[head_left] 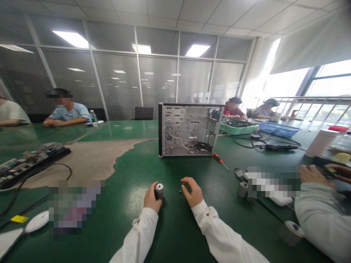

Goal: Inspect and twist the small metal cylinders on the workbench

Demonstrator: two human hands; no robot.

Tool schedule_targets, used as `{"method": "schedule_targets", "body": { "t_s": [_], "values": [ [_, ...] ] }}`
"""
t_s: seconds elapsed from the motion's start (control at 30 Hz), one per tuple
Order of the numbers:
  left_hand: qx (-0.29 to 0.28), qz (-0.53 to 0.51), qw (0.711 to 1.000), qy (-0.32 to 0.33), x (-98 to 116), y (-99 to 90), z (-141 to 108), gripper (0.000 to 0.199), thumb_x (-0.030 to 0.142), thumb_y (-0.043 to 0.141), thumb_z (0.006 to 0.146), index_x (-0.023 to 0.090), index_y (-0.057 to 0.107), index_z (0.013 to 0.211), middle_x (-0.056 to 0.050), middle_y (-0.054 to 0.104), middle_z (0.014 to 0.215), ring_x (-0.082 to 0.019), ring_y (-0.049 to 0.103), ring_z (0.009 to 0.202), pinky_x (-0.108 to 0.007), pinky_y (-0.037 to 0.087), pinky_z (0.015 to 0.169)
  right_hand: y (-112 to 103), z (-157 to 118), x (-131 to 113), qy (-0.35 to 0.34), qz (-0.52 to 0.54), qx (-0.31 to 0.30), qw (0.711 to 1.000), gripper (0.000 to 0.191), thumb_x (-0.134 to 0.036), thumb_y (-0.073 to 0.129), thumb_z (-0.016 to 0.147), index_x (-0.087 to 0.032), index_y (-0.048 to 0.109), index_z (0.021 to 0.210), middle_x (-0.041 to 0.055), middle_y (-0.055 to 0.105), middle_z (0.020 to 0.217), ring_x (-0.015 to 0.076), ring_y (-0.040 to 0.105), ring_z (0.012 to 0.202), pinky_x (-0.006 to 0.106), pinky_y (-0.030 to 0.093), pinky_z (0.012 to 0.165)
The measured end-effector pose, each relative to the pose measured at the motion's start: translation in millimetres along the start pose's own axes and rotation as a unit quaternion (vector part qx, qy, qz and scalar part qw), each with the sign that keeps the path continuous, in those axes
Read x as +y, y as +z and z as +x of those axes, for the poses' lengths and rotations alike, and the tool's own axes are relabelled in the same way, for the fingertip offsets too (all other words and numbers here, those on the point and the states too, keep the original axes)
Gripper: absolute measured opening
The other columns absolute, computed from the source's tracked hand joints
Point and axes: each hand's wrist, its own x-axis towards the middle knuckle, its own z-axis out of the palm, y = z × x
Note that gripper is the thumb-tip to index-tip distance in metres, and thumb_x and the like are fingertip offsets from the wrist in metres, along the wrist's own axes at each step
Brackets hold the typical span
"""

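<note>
My left hand (152,198) is wrapped round a small grey metal cylinder (159,188) with a hole in its pale top end; it stands upright at the green table (137,233). To its right, my right hand (194,191) holds nothing, its thumb and fingers apart and curved. Just left of that hand's thumb lies a tiny dark piece (180,191), too small to name. Beyond both hands stands an open computer case (189,131), with loose cables (177,138) inside. A screwdriver (221,162) with an orange handle lies by the case's lower right corner.
At right, a co-worker's sleeved arm (320,215) reaches in, near another metal cylinder (292,232) and a white power strip (279,197). Green (238,128) and blue baskets (278,129) stand farther back. A circuit assembly (33,162) and cables lie left. Other people sit across the table.
</note>
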Motion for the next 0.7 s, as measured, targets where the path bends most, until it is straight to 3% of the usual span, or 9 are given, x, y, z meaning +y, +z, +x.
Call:
{"method": "schedule_targets", "body": {
  "t_s": [0.3, 0.6, 0.7],
  "values": [
    [-0.011, -0.182, 0.982, -0.044, -2, -9.1, 8, 0.059, -0.009, 0.038, 0.047, 0.019, 0.048, 0.098, -0.005, 0.063, 0.089, -0.018, 0.056, 0.092, -0.034, 0.041, 0.080, 20, -15, -30, -0.027, 0.019, -0.063, 0.997, 0.030, -0.010, 0.044, 0.066, -0.019, 0.051, 0.095, 0.0047, 0.054, 0.084, 0.0143, 0.051, 0.072, 0.029, 0.044, 0.069],
    [0.051, -0.213, 0.974, -0.050, -12, -3.4, 13, 0.052, -0.008, 0.037, 0.050, 0.018, 0.048, 0.093, -0.004, 0.063, 0.084, -0.016, 0.057, 0.089, -0.025, 0.045, 0.068, 65, -20, -35, 0.028, 0.026, -0.042, 0.998, 0.059, -0.014, 0.055, 0.059, -0.017, 0.035, 0.115, 0.0106, 0.050, 0.103, 0.0199, 0.051, 0.087, 0.033, 0.045, 0.072],
    [0.072, -0.210, 0.974, -0.046, -13, -1.5, 12, 0.050, -0.007, 0.036, 0.052, 0.018, 0.046, 0.094, -0.003, 0.063, 0.083, -0.015, 0.058, 0.087, -0.025, 0.046, 0.066, 76, -18, -37, 0.042, 0.029, -0.038, 0.998, 0.060, -0.016, 0.056, 0.059, -0.017, 0.035, 0.115, 0.0104, 0.052, 0.103, 0.0212, 0.050, 0.091, 0.035, 0.043, 0.076]
  ]
}}
